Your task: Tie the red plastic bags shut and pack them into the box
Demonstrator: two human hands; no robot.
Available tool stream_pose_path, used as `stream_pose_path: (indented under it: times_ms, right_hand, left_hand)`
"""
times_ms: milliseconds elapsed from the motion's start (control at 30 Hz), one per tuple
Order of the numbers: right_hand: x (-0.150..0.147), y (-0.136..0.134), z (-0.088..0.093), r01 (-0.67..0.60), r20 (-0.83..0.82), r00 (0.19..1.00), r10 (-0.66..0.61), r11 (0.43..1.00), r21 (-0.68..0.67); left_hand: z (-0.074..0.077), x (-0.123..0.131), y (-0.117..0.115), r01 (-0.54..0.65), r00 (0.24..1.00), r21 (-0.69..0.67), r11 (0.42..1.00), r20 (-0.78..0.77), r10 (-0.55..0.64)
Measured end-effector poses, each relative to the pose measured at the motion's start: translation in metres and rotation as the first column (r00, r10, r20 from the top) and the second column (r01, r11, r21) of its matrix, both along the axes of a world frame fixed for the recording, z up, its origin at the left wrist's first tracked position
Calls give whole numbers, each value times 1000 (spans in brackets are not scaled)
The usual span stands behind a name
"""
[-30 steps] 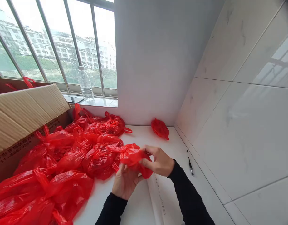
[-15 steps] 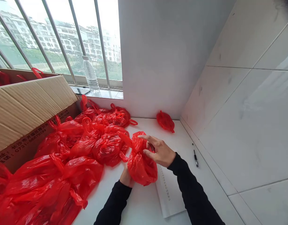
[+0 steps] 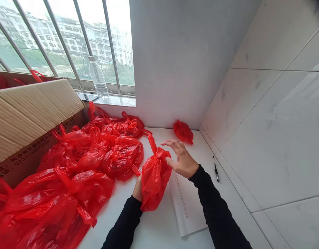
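Observation:
A red plastic bag (image 3: 154,180), knotted at the top with one handle sticking up, stands on the white counter in front of me. My left hand (image 3: 138,189) is mostly hidden behind the bag and grips its left side. Just right of the knot, my right hand (image 3: 180,158) hovers with fingers spread, its thumb touching the bag. To the left lies a pile of several tied red bags (image 3: 97,152).
A cardboard box (image 3: 32,117) with printed writing stands at the left. One small red bag (image 3: 183,131) lies by the back wall. A white sheet with print (image 3: 185,207) and a pen (image 3: 216,172) lie right. A water bottle (image 3: 98,77) stands on the windowsill.
My right hand has let go of the bag's top and opened. The bag now hangs longer, its handle pointing up, with my left hand holding it from behind.

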State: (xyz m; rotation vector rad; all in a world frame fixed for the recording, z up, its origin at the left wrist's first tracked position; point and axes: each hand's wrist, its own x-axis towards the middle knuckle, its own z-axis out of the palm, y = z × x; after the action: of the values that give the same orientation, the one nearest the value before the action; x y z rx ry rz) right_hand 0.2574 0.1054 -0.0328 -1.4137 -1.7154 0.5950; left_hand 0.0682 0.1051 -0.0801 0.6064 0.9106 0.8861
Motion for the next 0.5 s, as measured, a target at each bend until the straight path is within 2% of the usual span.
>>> stream_pose_path:
  times_ms: [100,233,267,333,400,433,500]
  right_hand:
    - [-2,0,0,-143,-27,990,142,989,-48]
    - [-3,1,-1,-130,-58,991,124,986,-106]
    - [-2,1,0,-128,-71,990,121,985,-112]
    - [-3,-1,3,-143,-101,986,130,980,-137]
    - [-6,-4,6,-171,-130,980,151,972,-159]
    - [-8,-6,8,-185,-144,976,162,969,-163]
    - [-13,-9,12,-212,-170,968,184,964,-160]
  left_hand:
    - [8,4,1,49,999,11,999,-13,-49]
    - [21,-1,-5,127,986,32,991,-117,-122]
    - [26,-4,-9,110,982,44,993,-159,-102]
    - [35,-13,-21,22,955,142,990,-295,22]
    - [44,-19,-35,-17,844,355,935,-497,204]
    - [48,-20,-41,28,752,473,881,-590,293]
    - [53,-19,-49,227,565,620,751,-712,417]
